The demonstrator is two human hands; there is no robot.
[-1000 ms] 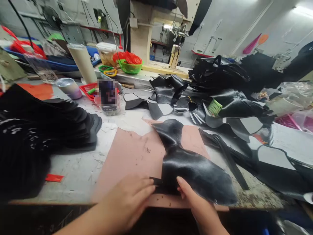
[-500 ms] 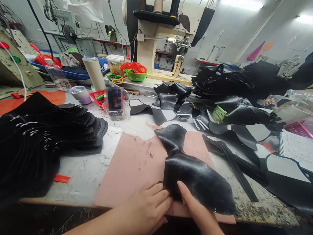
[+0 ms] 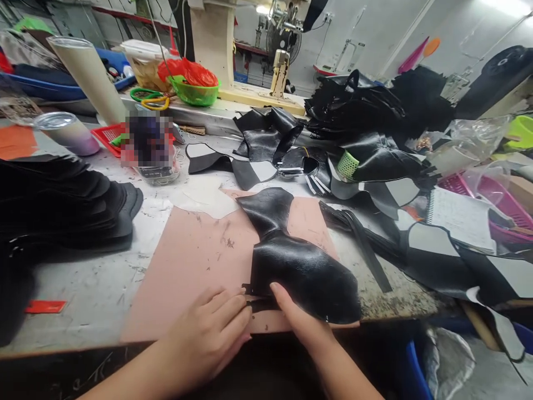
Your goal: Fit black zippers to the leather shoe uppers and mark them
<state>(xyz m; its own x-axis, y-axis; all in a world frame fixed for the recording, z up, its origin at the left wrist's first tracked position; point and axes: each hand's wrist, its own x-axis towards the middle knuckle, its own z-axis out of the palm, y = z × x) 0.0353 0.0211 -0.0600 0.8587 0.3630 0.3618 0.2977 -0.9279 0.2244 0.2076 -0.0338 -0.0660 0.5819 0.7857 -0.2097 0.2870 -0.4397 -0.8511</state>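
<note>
A glossy black leather piece [image 3: 303,272] lies on a pink sheet [image 3: 187,266] at the table's front edge. My right hand [image 3: 306,328] grips its lower edge, thumb on top and the other fingers hidden beneath. At the piece's lower left corner, my left hand [image 3: 216,328] has its fingers pressed together around a narrow dark strip [image 3: 262,304] that shows between the hands. White thin sheets [image 3: 204,197] lie partly on the pink sheet's far edge.
Stacked black pieces [image 3: 83,205] stand at the left. More black leather [image 3: 358,105] is piled at the back right, near a sewing machine [image 3: 212,44]. Cut pieces and a notebook [image 3: 458,216] lie at the right; a tumbler [image 3: 87,78] stands back left.
The view has shifted right and down, so the table things appear further left and higher. More of the dark strip now shows between my hands, which keep their hold.
</note>
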